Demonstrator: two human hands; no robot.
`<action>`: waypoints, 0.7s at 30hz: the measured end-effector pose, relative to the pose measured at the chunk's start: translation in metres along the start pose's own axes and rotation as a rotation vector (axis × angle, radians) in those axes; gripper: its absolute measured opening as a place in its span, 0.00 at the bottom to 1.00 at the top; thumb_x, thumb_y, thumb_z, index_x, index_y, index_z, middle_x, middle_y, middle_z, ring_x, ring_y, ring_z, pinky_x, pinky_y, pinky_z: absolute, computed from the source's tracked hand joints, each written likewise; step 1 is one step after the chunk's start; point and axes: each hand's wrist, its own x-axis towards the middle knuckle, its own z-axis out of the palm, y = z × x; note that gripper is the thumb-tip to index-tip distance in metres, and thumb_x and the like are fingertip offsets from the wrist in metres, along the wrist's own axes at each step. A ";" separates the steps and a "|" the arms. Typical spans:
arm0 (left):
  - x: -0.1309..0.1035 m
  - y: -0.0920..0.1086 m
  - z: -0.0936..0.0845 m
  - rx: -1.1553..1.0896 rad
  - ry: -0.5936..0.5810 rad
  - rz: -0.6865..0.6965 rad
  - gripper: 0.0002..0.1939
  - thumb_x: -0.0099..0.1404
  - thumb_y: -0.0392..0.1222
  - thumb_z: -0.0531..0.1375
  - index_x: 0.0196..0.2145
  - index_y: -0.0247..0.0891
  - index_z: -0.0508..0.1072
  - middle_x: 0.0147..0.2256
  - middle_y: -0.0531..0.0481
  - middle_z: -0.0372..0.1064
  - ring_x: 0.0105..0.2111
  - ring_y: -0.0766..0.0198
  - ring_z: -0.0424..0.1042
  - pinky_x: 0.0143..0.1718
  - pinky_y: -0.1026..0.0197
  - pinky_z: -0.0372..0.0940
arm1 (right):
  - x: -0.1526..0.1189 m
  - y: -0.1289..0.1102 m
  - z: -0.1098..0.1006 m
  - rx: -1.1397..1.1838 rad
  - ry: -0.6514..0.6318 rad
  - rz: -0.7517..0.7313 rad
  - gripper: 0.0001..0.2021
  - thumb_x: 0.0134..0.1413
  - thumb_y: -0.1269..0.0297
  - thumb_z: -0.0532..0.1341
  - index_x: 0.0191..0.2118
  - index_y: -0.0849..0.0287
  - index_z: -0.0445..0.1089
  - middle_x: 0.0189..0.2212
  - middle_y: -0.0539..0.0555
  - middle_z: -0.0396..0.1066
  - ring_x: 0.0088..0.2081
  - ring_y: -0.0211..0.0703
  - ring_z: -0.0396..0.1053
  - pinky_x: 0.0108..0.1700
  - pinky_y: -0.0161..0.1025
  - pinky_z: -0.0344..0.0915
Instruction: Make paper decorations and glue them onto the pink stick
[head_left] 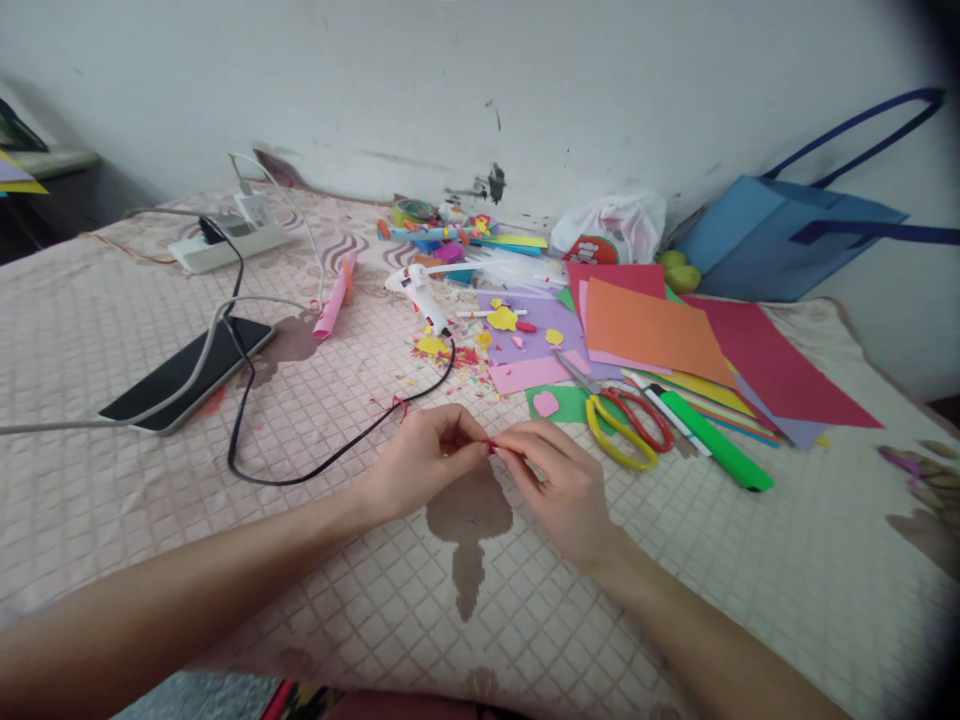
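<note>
Two hands meet above the surface (375, 600): the left hand (427, 455) and right hand (559, 485) pinch a small red piece (490, 446) between their fingertips, most of it hidden. Uneven pulling could make it slip or tear, since so little shows to grip. Dropped, it might be hard to find if it landed among the coloured scraps (466, 355) beyond the hands. Just past the left hand runs a black cord (274, 483); snagging it could drag the glue gun (426, 305). Scissors (592, 388) lie beyond the right hand, where a careless reach might meet the blades.
</note>
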 end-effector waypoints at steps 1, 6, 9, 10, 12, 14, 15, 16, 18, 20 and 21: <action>0.000 0.000 0.000 0.013 0.006 0.009 0.05 0.59 0.38 0.57 0.32 0.33 0.69 0.29 0.50 0.69 0.29 0.68 0.68 0.30 0.67 0.63 | 0.000 0.000 0.000 -0.001 -0.003 -0.005 0.08 0.57 0.73 0.54 0.39 0.57 0.69 0.34 0.54 0.70 0.36 0.41 0.68 0.39 0.40 0.67; -0.001 0.001 0.002 0.027 0.024 0.023 0.04 0.59 0.37 0.57 0.31 0.33 0.70 0.29 0.51 0.69 0.29 0.69 0.68 0.30 0.67 0.64 | 0.003 -0.003 -0.001 0.045 0.005 0.035 0.06 0.56 0.73 0.57 0.36 0.58 0.69 0.32 0.53 0.70 0.36 0.40 0.68 0.39 0.39 0.67; -0.001 0.000 0.002 0.007 0.013 0.022 0.04 0.59 0.36 0.57 0.31 0.33 0.70 0.29 0.50 0.69 0.29 0.69 0.69 0.31 0.66 0.65 | 0.004 -0.003 -0.003 0.085 0.004 0.094 0.05 0.54 0.73 0.58 0.33 0.58 0.70 0.30 0.52 0.70 0.34 0.39 0.68 0.37 0.37 0.66; -0.001 0.000 0.002 -0.010 0.002 0.019 0.04 0.59 0.36 0.57 0.32 0.32 0.70 0.29 0.50 0.70 0.29 0.68 0.69 0.32 0.66 0.65 | 0.005 -0.003 -0.003 0.090 0.000 0.101 0.04 0.54 0.73 0.59 0.33 0.58 0.70 0.30 0.52 0.70 0.33 0.39 0.68 0.37 0.37 0.66; -0.001 -0.001 0.002 -0.054 -0.025 0.012 0.04 0.60 0.36 0.57 0.33 0.33 0.70 0.29 0.50 0.70 0.30 0.68 0.70 0.33 0.65 0.66 | 0.004 -0.002 -0.003 0.082 -0.008 0.092 0.04 0.54 0.73 0.59 0.32 0.58 0.69 0.30 0.52 0.69 0.33 0.39 0.68 0.37 0.37 0.66; -0.001 -0.002 0.003 -0.103 -0.043 0.000 0.04 0.60 0.35 0.57 0.33 0.32 0.69 0.29 0.50 0.70 0.30 0.68 0.70 0.34 0.65 0.67 | 0.004 -0.001 -0.003 0.057 -0.012 0.063 0.04 0.55 0.73 0.58 0.33 0.58 0.69 0.30 0.52 0.70 0.34 0.39 0.68 0.37 0.37 0.66; -0.001 -0.002 0.003 -0.135 -0.043 -0.010 0.04 0.60 0.35 0.57 0.33 0.32 0.69 0.30 0.50 0.70 0.31 0.68 0.71 0.34 0.65 0.67 | 0.004 0.000 -0.003 0.042 -0.011 0.047 0.05 0.56 0.73 0.57 0.33 0.58 0.69 0.30 0.52 0.70 0.34 0.39 0.68 0.38 0.37 0.66; -0.002 -0.002 0.004 -0.174 -0.036 -0.019 0.04 0.59 0.35 0.57 0.34 0.32 0.68 0.30 0.50 0.70 0.31 0.68 0.71 0.34 0.64 0.67 | 0.003 0.000 -0.003 0.026 -0.007 0.033 0.05 0.56 0.73 0.57 0.33 0.59 0.69 0.31 0.53 0.70 0.34 0.39 0.68 0.38 0.38 0.66; -0.002 -0.002 0.005 -0.241 -0.012 -0.033 0.06 0.59 0.34 0.58 0.36 0.33 0.66 0.32 0.50 0.70 0.32 0.67 0.72 0.35 0.63 0.68 | 0.002 0.001 -0.002 -0.006 -0.005 0.008 0.05 0.57 0.73 0.56 0.34 0.59 0.69 0.31 0.53 0.70 0.35 0.40 0.67 0.38 0.38 0.65; -0.002 -0.002 0.006 -0.272 0.011 -0.036 0.09 0.58 0.33 0.59 0.38 0.34 0.64 0.32 0.50 0.71 0.32 0.67 0.73 0.36 0.62 0.69 | 0.002 0.001 -0.002 -0.044 -0.018 -0.014 0.06 0.57 0.73 0.55 0.34 0.60 0.69 0.31 0.54 0.70 0.35 0.40 0.67 0.39 0.39 0.65; -0.002 -0.002 0.006 -0.275 0.016 -0.036 0.10 0.58 0.33 0.59 0.38 0.34 0.64 0.32 0.50 0.71 0.32 0.67 0.73 0.37 0.61 0.69 | 0.002 0.001 -0.002 -0.067 -0.024 -0.030 0.06 0.58 0.73 0.55 0.34 0.60 0.69 0.31 0.54 0.70 0.35 0.41 0.67 0.39 0.39 0.65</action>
